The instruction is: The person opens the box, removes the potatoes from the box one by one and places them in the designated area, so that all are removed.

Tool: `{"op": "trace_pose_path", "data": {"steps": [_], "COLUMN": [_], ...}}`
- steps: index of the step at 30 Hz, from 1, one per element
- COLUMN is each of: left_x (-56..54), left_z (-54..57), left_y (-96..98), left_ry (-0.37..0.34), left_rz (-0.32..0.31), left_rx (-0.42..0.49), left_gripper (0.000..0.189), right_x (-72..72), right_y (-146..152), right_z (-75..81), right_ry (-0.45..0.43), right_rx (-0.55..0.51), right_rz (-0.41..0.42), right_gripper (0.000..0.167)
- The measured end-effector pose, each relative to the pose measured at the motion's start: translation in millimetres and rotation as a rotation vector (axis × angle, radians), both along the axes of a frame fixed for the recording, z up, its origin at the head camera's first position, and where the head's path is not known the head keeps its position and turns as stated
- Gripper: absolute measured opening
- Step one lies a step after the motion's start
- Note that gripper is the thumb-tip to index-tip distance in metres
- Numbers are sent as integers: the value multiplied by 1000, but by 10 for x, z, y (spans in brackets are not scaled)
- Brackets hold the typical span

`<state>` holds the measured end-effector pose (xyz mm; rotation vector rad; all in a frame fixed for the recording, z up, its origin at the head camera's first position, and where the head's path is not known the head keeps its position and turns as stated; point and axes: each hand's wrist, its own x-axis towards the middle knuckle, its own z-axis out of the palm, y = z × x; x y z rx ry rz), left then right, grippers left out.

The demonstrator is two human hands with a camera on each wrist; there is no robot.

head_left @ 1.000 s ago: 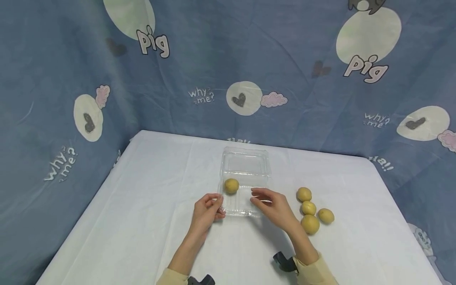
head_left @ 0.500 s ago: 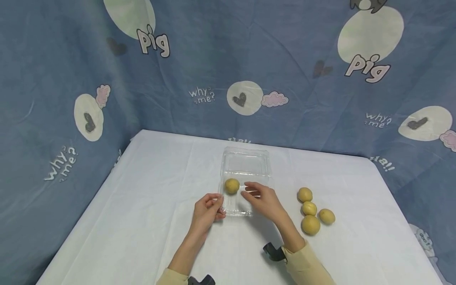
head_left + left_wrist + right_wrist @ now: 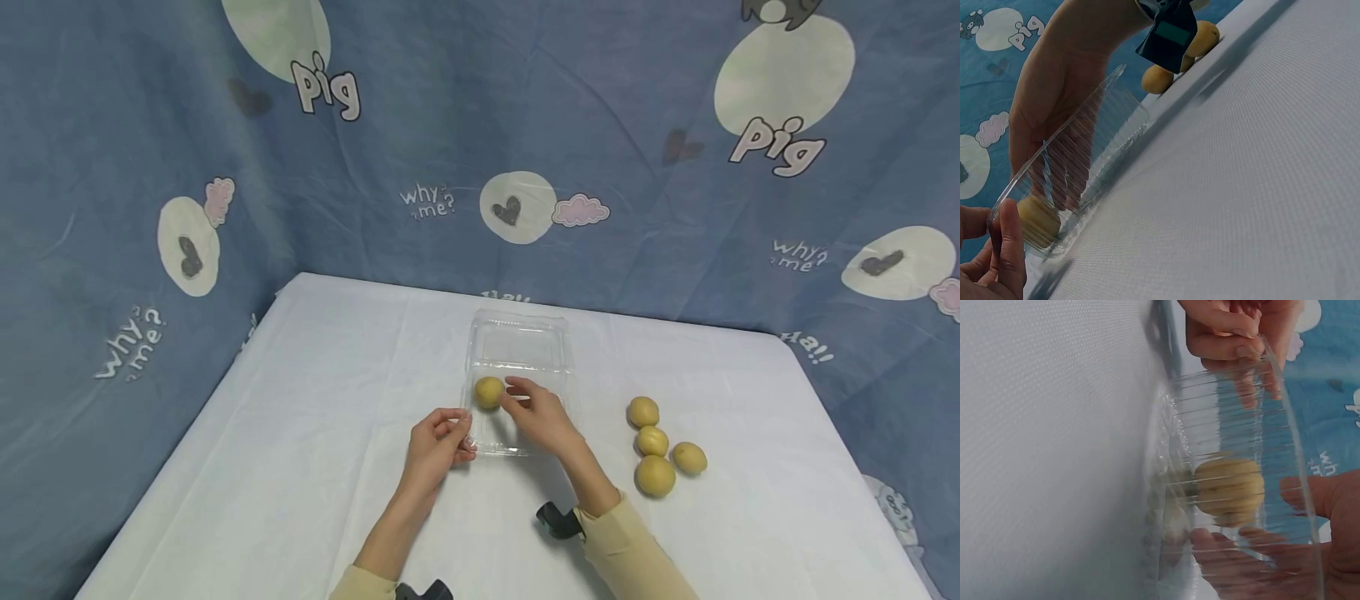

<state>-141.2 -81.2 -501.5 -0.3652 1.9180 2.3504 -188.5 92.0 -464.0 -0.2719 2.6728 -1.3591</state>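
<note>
A clear plastic clamshell container (image 3: 517, 448) lies with its lid (image 3: 521, 340) folded back on the white table. One dull-yellow round fruit or vegetable (image 3: 490, 392) sits in its base at the left; which kind I cannot tell. At the near left corner, my left hand (image 3: 435, 443) pinches the container's rim between thumb and fingers. My right hand (image 3: 542, 417) is over the base, just right of the yellow piece. In the right wrist view its thumb (image 3: 1307, 494) and fingers (image 3: 1229, 553) are spread beside the piece (image 3: 1229, 487), seen through the clear wall; contact is unclear.
Several more yellow round pieces (image 3: 652, 442) are grouped on the white table (image 3: 300, 433) to the right of the container, beside my right forearm. A blue patterned cloth (image 3: 420, 125) hangs behind the table. Each wrist wears a black camera mount (image 3: 558, 521).
My right hand has moved left and slightly away from me, from the container's right side to beside the yellow piece inside. My left hand keeps its hold on the corner.
</note>
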Motion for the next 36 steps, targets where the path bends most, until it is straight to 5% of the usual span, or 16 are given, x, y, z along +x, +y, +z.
{"op": "trace_pose_path", "data": {"steps": [23,36], "left_x": [26,12], "left_z": [20,7], "left_y": [3,0], "left_ry": [4,6], "left_rz": [-11,-16], "left_rx": [5,0], "left_gripper": [23,26], "right_x": [-89,-110], "right_y": [-69,-89], "right_z": [-61,-67], "right_ry": [-25,-59], "right_rx": [-85,-69], "right_rz": [-94,-1], "right_gripper": [35,42]}}
